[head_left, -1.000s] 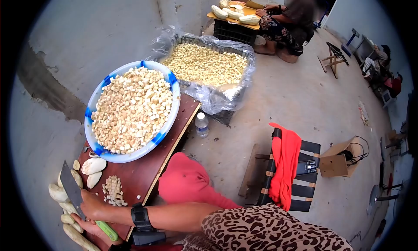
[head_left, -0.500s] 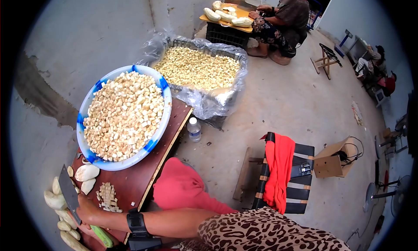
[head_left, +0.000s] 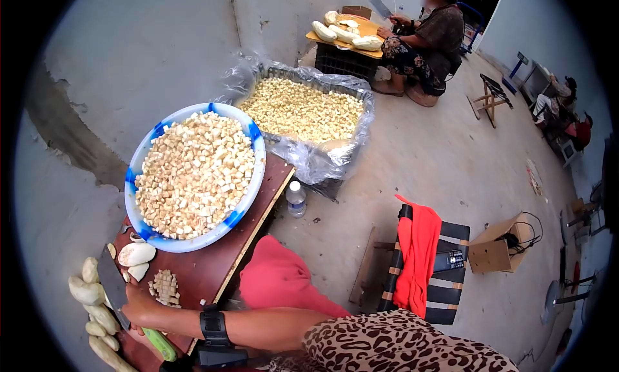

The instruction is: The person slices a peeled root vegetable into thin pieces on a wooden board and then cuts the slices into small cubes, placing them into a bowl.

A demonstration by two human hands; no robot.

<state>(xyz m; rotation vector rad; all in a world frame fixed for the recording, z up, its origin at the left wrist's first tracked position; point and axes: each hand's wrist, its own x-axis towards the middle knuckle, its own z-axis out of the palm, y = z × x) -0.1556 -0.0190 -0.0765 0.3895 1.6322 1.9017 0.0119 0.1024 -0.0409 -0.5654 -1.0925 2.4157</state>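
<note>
My right hand point(head_left: 138, 307) is closed at the lower part of a cleaver point(head_left: 115, 285), whose wide grey blade stands over the left edge of the red-brown board point(head_left: 193, 262). A bright green handle-like piece point(head_left: 159, 344) shows just below that hand. Only a strip of my left hand point(head_left: 134, 338) appears beneath the right one, its fingers mostly hidden. Right of the blade are pale cut halves point(head_left: 137, 254) and a small heap of diced cubes point(head_left: 166, 288). Several peeled, pale long vegetables point(head_left: 86, 291) lie along the board's left side.
A blue-and-white basin point(head_left: 131, 194) heaped with cubes stands on the board. Behind it is a plastic-lined crate point(head_left: 369, 114) of smaller cubes. A water bottle point(head_left: 296, 200) and a strap stool point(head_left: 445, 301) with red cloth stand on the floor. A co-worker point(head_left: 435, 40) sits at the back, cleaver raised.
The whole view has shifted slightly, with the scene moving a little to the right. The co-worker's cleaver now shows raised. My right hand stays at the cleaver over the same spot.
</note>
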